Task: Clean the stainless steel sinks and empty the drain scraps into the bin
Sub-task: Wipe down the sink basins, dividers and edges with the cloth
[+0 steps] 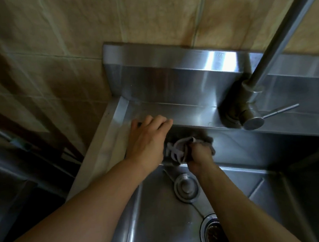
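The stainless steel sink (158, 216) fills the lower middle. My left hand (146, 139) rests on the sink's back left rim, fingers curled over the edge of the ledge. Inside the basin, my right hand (199, 154) grips a bunched grey cloth (178, 150) against the back wall, just below the ledge. A round metal drain plug (186, 188) lies on the sink floor under my right wrist. The open drain hole with its strainer (211, 231) sits lower, partly hidden by my right forearm.
A faucet base with a lever handle (250, 117) stands on the back ledge to the right, and its spout pipe (281, 34) rises to the top right. A steel backsplash (169, 62) meets the tiled wall. A second basin (316, 185) lies at right.
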A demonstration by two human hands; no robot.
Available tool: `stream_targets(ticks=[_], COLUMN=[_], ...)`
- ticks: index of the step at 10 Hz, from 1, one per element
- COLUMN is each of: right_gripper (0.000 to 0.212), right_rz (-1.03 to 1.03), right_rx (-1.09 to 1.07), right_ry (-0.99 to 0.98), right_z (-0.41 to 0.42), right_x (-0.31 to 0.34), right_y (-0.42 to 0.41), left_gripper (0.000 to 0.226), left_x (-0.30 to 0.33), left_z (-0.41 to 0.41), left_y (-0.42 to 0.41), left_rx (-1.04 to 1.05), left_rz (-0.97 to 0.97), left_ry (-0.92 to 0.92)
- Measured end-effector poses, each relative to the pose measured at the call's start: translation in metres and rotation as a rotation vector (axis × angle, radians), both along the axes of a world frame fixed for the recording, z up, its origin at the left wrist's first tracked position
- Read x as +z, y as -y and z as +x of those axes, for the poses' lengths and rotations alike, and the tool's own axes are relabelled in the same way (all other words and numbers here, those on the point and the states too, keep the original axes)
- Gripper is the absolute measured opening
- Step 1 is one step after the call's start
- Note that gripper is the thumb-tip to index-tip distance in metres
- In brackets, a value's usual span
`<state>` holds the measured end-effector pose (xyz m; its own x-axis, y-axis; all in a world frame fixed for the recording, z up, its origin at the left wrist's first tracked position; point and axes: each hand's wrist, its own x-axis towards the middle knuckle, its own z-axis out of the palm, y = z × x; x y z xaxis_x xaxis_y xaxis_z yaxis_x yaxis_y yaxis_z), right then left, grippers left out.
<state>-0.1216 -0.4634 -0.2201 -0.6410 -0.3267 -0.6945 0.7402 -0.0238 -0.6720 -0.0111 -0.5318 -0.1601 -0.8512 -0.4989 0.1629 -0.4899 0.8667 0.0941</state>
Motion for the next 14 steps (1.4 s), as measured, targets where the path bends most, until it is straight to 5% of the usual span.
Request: stream_targets(ticks=[2,3,6,9,11,14], right_gripper=[0.026,0.046,0.036,0.02,0.02,0.036], right_rz=[-0.171,0.052,0.248,-0.073,-0.17,0.092], right_rx=[-0.077,-0.039,0.259,0.126,0.104,0.196], right_ry=[-0.059,-0.167,-0.03,0.023,0.015,0.096], right_z=[0.004,0.013,0.04,0.053,0.067,0.069], right_x=[0.054,0.037,-0.039,0.025,0.06,-0.036], right_y=[0.014,0.021,0.037,0.05,0.067,0.08], left_gripper=[0.079,0.068,0.066,0.043,0.042,0.05], left_x=[0.026,0.03,0.016,0.02,0.022,0.022], left_z=[0.022,0.031,0.037,0.055,0.067,0.065], left_y=[0.011,0.019,0.021,0.032,0.021,0.018], left_rx=[0.179,0.266,0.219,0.163,0.224,0.242], left_rz=[0.033,0.009,-0.067,0.092,0.03,0.078], left_ry=[0.124,0.106,0.129,-0.013,-0.045,-0.015])
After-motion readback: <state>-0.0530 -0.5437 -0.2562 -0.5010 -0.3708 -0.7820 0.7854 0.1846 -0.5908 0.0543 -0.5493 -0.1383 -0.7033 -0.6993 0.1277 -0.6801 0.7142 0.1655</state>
